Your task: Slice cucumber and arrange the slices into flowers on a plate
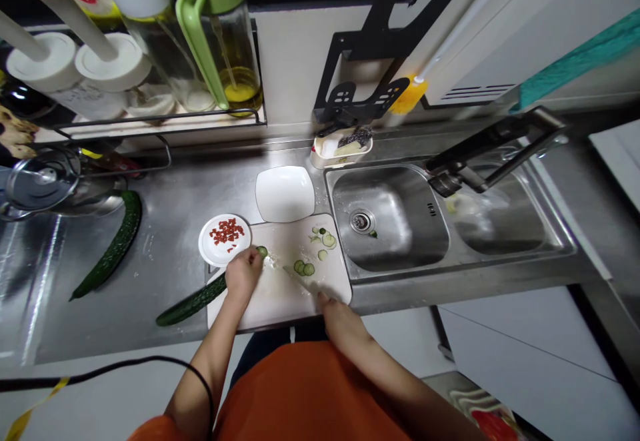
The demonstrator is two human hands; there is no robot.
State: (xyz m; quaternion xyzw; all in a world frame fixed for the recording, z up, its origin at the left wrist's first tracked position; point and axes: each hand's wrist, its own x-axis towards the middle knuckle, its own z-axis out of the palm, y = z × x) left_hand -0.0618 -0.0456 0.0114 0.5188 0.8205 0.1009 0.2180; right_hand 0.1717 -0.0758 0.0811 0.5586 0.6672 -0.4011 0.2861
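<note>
My left hand (243, 272) is closed around a long green cucumber (193, 303) near its cut end, which pokes out past my fingers over the white cutting board (265, 306). In my right hand (341, 318) is a knife (300, 280), its blade lying low over the board and pointing toward the cut end, a short way apart from it. Several cucumber slices (304, 268) sit together beyond the blade. More slices and scraps (326, 239) are scattered at the board's upper right. The knife's handle is mostly hidden in my fingers.
A round plate of chopped red bits (205, 244) touches the board's upper left; a white square dish (285, 194) stands behind it. Another cucumber (116, 248) lies left. The sink (395, 228) and faucet (480, 154) are right. A rack of bottles (235, 61) lines the back.
</note>
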